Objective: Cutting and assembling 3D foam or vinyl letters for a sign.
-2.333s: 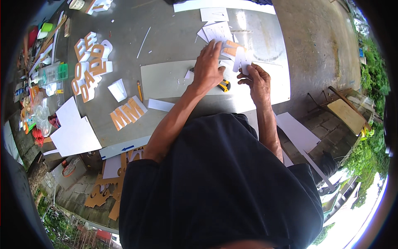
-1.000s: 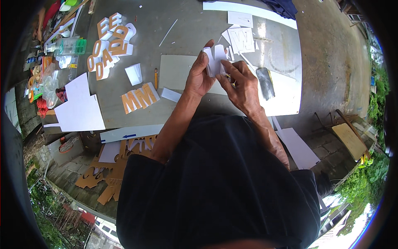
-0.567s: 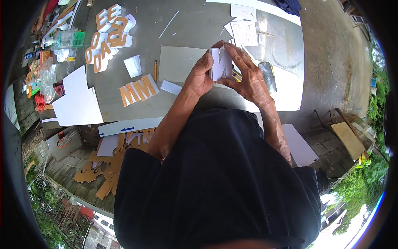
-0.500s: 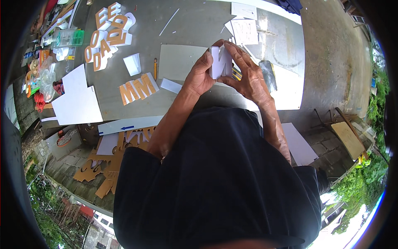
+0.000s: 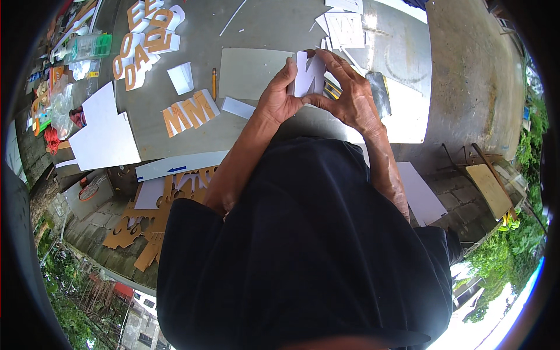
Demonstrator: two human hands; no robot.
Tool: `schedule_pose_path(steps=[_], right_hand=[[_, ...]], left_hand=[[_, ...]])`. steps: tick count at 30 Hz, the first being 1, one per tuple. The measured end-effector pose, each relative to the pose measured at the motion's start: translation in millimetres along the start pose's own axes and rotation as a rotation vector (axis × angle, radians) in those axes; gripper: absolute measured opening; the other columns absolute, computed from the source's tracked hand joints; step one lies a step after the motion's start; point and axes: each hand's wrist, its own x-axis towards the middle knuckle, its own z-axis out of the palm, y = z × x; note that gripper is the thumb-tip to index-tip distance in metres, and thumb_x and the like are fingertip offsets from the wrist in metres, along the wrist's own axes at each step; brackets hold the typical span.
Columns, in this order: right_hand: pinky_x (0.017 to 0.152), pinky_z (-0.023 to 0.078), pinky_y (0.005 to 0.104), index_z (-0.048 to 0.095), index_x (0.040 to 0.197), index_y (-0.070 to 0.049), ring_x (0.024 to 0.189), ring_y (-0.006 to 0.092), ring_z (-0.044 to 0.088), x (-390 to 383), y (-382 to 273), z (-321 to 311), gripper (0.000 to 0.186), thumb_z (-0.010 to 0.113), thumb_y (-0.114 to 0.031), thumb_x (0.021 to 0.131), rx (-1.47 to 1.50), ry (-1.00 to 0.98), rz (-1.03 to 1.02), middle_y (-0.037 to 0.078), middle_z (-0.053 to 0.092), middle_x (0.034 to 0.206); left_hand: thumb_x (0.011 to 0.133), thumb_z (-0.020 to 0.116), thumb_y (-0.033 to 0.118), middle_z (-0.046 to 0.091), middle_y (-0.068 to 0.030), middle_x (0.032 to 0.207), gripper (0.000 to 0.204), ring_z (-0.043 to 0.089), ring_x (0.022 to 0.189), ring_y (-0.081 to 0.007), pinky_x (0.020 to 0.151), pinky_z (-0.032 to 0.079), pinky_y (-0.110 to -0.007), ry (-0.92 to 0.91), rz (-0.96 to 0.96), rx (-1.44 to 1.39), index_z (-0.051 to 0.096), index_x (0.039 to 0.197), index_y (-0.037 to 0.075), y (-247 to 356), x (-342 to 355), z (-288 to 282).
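My left hand [image 5: 279, 93] and my right hand [image 5: 347, 96] are both closed round a white cut-out letter piece [image 5: 306, 76], held upright with thumbs and fingers at its sides. Beside it, partly hidden by my right hand, is a yellow-and-black cutter [image 5: 331, 90]; a dark flat object [image 5: 379, 96] lies just right of that hand. Behind are white paper cut-outs [image 5: 344, 29]. To the left lie a pencil [image 5: 214, 83], a white strip [image 5: 238, 109], a small white piece [image 5: 181, 77] and several tan-faced letters [image 5: 189, 112].
A cluster of block letters [image 5: 140, 64] stands on the grey table [image 5: 204, 35]. A large white sheet [image 5: 105, 137], plastic containers [image 5: 87, 46] and clutter line the left. Brown cardboard offcuts [image 5: 151, 227] lie below the near edge, and a board [image 5: 489, 189] at the right.
Earlier my hands were apart at the right; both have since come together round the white piece, my right fingers wrapping over its far side. The view has shifted slightly.
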Motion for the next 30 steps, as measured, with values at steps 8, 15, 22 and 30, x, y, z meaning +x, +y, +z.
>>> schedule_pose_path(steps=[8, 15, 22, 30], right_hand=[[0.093, 0.06, 0.0452, 0.056, 0.143, -0.012, 0.112, 0.035, 0.069, -3, -3, 0, 0.095, 0.092, -0.044, 0.062, 0.073, -0.026, 0.059, 0.019, 0.066, 0.13], [0.091, 0.06, 0.0447, 0.058, 0.14, -0.01, 0.113, 0.0348, 0.069, -6, -7, 5, 0.094, 0.091, -0.049, 0.061, 0.043, 0.017, 0.042, 0.021, 0.067, 0.128], [0.099, 0.057, 0.0467, 0.049, 0.147, -0.01, 0.12, 0.0365, 0.065, -9, -5, 2, 0.104, 0.095, -0.039, 0.059, 0.14, -0.007, 0.036, 0.019, 0.059, 0.141], [0.103, 0.055, 0.047, 0.04, 0.153, -0.013, 0.127, 0.0361, 0.06, -9, -8, -3, 0.103, 0.093, -0.018, 0.065, 0.212, -0.077, 0.048, 0.015, 0.054, 0.147]], left_hand=[[0.095, 0.066, 0.047, 0.054, -0.0227, 0.135, 0.069, 0.056, 0.124, -0.0444, 0.092, 0.062, -0.051, -0.187, -0.074, -0.25, 0.043, 0.147, 0.007, -7, -6, -3], [0.092, 0.074, 0.034, 0.057, -0.025, 0.128, 0.065, 0.063, 0.113, -0.0425, 0.068, 0.066, -0.038, -0.128, -0.061, -0.323, 0.046, 0.141, 0.003, -12, -8, -6], [0.094, 0.07, 0.043, 0.051, -0.0283, 0.132, 0.072, 0.059, 0.117, -0.0404, 0.092, 0.061, -0.05, -0.281, -0.066, -0.463, 0.041, 0.149, 0.007, -10, -9, -8], [0.093, 0.072, 0.042, 0.054, -0.0287, 0.131, 0.073, 0.064, 0.112, -0.0425, 0.093, 0.059, -0.056, -0.28, -0.078, -0.499, 0.041, 0.147, 0.005, -9, -10, -4]])
